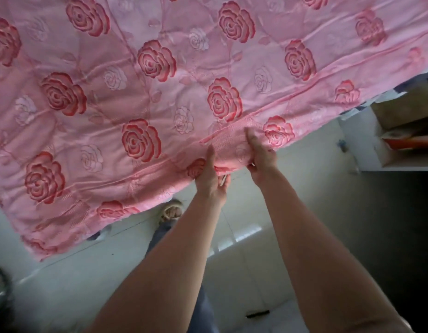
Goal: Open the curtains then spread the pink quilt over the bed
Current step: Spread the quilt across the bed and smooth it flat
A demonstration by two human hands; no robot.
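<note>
The pink quilt runs off the top and left edges, and the left hand and right hand hide their fingers beneath its hem.

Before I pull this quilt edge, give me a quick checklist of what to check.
1. Left hand grip on pink quilt edge: ok, thumb on top.
2. Right hand grip on the same edge: ok.
3. Edge smooth: not ok, bunched between the hands.
4. Sandalled foot off the quilt: ok, it stands on the floor.
5. Far side covers the bed: cannot tell, out of view.
6. Curtains open: cannot tell, not in view.
</note>
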